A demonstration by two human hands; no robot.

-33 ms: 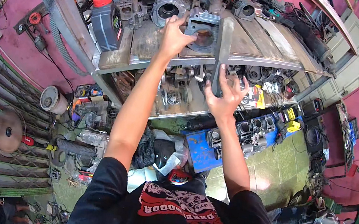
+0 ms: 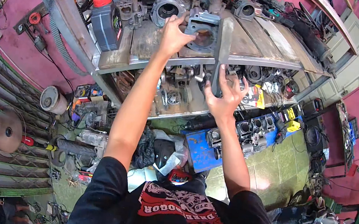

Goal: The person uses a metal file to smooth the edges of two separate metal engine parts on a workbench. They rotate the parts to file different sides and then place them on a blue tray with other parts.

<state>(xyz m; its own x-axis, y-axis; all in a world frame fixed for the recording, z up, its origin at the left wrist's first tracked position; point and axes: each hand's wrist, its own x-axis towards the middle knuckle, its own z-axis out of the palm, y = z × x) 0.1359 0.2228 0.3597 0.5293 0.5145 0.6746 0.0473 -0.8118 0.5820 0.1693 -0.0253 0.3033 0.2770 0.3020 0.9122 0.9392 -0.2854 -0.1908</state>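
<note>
A: Here we are at the wooden shelf [image 2: 245, 36], and the grey bar [image 2: 225, 40] runs upright across its front edge. That's our marker! Where's the cylinder block [image 2: 204, 19]?

B: Just left of the bar, beside its upper part, bore in plain view. The left hand [image 2: 174, 38] comes in from farther left, thumb and fingers spread wide, thumb tip right at the block's edge.

A: A firm hold, then?

B: Can't tell! Thumb contact looks likely, but the fingers overlap the round housing [image 2: 159, 10], farther left of the bar than the block. No closed grasp in sight.

A: And the right hand [image 2: 225, 93]?

B: Low on the bar, fingers parted in a wide curve, index fingertip up at the bar. Pressing or merely brushing? The view won't say.

A: So what makes for good handling here?

B: My call: fingers clear of the housing, pressure spread along the block's outer walls, nothing poking into the bore. That casting looks heavy, so a thumb alone would be a weak hold.

A: And around the bar?

B: Mind the narrow space between it and the block; a finger could get pinched there. The right hand looks too low to steady the block; up beside the bar's upper part, it would give better support.
</note>
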